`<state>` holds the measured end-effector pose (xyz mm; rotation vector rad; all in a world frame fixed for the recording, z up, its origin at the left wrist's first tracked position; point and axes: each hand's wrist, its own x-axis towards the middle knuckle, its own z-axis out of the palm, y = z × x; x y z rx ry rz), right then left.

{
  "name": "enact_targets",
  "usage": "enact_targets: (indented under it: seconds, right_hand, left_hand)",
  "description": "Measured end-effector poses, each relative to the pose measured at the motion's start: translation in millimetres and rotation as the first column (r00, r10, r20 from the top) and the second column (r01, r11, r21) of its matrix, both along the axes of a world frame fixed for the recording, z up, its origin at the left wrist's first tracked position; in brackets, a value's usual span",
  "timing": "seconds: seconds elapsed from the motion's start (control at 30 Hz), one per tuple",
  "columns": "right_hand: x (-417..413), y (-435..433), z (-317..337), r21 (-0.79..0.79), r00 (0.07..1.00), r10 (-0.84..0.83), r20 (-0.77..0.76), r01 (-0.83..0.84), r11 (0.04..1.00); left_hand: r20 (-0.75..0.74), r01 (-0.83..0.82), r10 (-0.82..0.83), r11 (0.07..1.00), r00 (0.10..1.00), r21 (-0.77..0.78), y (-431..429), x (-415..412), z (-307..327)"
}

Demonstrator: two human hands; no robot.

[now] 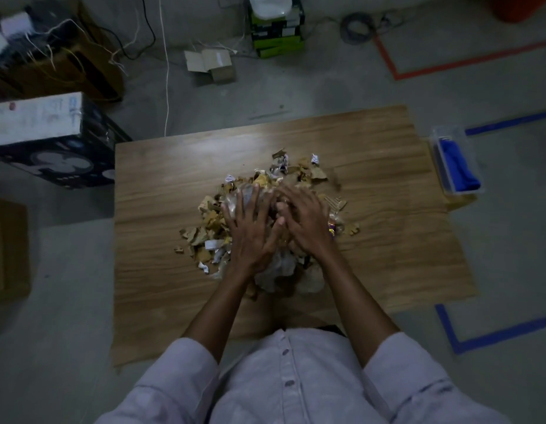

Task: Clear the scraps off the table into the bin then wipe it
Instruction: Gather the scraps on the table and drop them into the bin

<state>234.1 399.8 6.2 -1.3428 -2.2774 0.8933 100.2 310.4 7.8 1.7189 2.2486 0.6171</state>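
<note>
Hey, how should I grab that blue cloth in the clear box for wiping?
Come from above and pinch the blue cloth at its bunched middle: the clear box walls it in on every side, so only the top looks open.

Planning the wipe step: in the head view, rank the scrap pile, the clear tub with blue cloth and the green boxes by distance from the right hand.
1. scrap pile, directly under the right hand.
2. clear tub, off to the right, by the edge of the table.
3. green boxes, on the floor beyond the far edge.
</note>
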Motion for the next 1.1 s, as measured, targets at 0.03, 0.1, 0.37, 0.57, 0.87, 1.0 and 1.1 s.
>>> enact_targets:
  seconds: [0.03, 0.1, 0.37, 0.57, 0.87, 1.0, 1.1]
  right_hand:
    - [8.1, -4.2, 2.7, -0.01, 0.999, -0.026, -0.031, 0.026, 1.0]
    - [26.5, -16.0, 2.7, -0.033, 0.994, -0.053, -0.097, 0.05, 0.998]
    - [64.7, -67.8, -8.9, 0.0, 0.955, -0.201, -0.217, 0.206, 0.979]
    - [61.3, -86.0, -4.1, 0.058, 0.97, -0.179, -0.163, 0.191, 0.98]
    - [58.9, -125.5, -20.0, -0.1, 0.846, -0.484, -0.226, 0.474, 0.875]
    - [64.7, -143.6, -32.7, -0.324, 0.741, -0.668, -0.074, 0.616, 0.719]
    - [69.4, -143.0, -43.4, -0.497, 0.7, -0.713, 0.052, 0.637, 0.589]
  left_hand:
    - [-0.014, -0.004, 0.004, 1.0, 1.0, 0.01, -4.1, -0.5, 2.7]
    - [-0.035, -0.026, 0.028, 0.999, 0.999, 0.043, -14.6, -0.6, 8.6]
    - [0.112, -0.109, 0.096, 0.987, 0.989, 0.118, -82.3, 14.1, 6.7]
    - [0.318, -0.392, 0.383, 0.919, 0.867, -0.037, -115.7, 32.1, -12.5]
    - [0.406, -0.634, 0.716, 0.695, 0.568, -0.339, -120.3, 46.3, -24.2]
    - [0.402, -0.689, 0.825, 0.558, 0.398, -0.463, -114.1, 29.7, -37.4]
    - [0.399, -0.72, 0.854, 0.505, 0.335, -0.476, -109.7, 8.3, -45.9]
